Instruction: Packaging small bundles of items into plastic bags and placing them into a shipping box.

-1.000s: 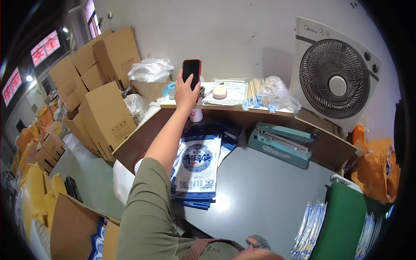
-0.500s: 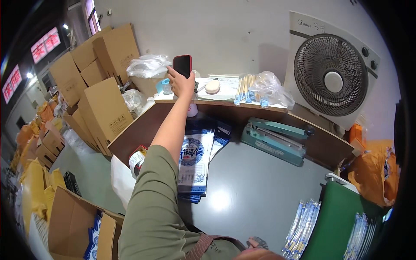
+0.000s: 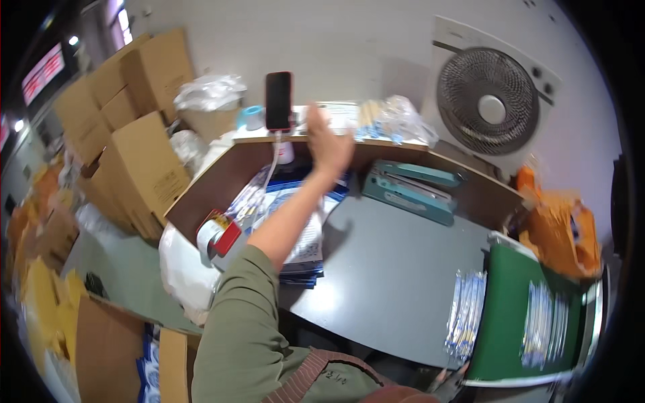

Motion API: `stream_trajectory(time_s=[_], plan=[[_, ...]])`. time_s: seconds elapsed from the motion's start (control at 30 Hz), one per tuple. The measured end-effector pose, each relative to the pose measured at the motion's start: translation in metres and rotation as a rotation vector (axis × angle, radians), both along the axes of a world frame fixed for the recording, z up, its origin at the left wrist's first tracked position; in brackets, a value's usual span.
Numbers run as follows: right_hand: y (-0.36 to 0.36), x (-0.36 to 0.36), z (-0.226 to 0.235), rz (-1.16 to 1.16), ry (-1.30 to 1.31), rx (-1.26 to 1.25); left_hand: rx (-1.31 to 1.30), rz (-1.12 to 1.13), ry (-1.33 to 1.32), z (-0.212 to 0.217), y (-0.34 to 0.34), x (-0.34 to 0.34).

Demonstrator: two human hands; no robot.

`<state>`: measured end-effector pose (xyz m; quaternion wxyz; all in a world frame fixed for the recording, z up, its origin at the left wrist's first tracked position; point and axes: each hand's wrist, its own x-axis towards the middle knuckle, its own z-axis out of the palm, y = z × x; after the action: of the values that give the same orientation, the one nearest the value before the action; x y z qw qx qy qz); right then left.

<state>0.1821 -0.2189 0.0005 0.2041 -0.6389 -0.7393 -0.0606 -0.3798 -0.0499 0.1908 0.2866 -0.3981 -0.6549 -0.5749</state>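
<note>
My left hand point(image 3: 329, 144) is raised by the back shelf, blurred, its fingers stretched upward with nothing seen in them. Beside it a black smartphone point(image 3: 279, 101) in a red case stands upright on the shelf, a white cable point(image 3: 273, 164) hanging below it. Under my left forearm lie blue-and-white printed plastic bags point(image 3: 306, 252) in a stack. A small part of what looks like my right hand point(image 3: 441, 380) shows at the table's near edge, next to a bundle of wrapped chopsticks point(image 3: 465, 316); its fingers are too unclear to read.
A teal heat sealer point(image 3: 413, 191) stands right of the bags on the grey table point(image 3: 396, 262). A green surface point(image 3: 507, 309) with more wrapped chopsticks point(image 3: 537, 322) is at right. A fan point(image 3: 490, 101) stands behind; cardboard boxes point(image 3: 144, 161) fill the left.
My left hand has let go of the smartphone and moved right, leaving it upright on the shelf. The view has shifted, and part of what looks like my right hand shows by the table edge.
</note>
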Motion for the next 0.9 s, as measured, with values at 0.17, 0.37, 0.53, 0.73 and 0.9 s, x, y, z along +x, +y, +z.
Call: stream_trajectory(time_s=[0.17, 0.37, 0.53, 0.73, 0.9], plan=[[0.073, -0.019, -0.023, 0.156, 0.387, -0.13, -0.246, 0.693, -0.16, 0.027, -0.046, -0.166], [0.111, -0.063, 0.013, 0.11, 0.184, -0.134, -0.334, 0.511, -0.201, 0.015, -0.018, -0.225], [0.091, -0.115, 0.04, 0.522, 0.13, -0.258, -0.33, 0.639, -0.142, 0.026, -0.013, -0.215], [0.119, -0.124, 0.064, 0.4, 0.899, -0.584, -0.189, 0.466, -0.208, 0.037, -0.05, -0.224], [0.147, -0.125, 0.026, 0.401, 0.865, -0.54, -0.253, 0.548, -0.243, 0.039, -0.028, -0.165]])
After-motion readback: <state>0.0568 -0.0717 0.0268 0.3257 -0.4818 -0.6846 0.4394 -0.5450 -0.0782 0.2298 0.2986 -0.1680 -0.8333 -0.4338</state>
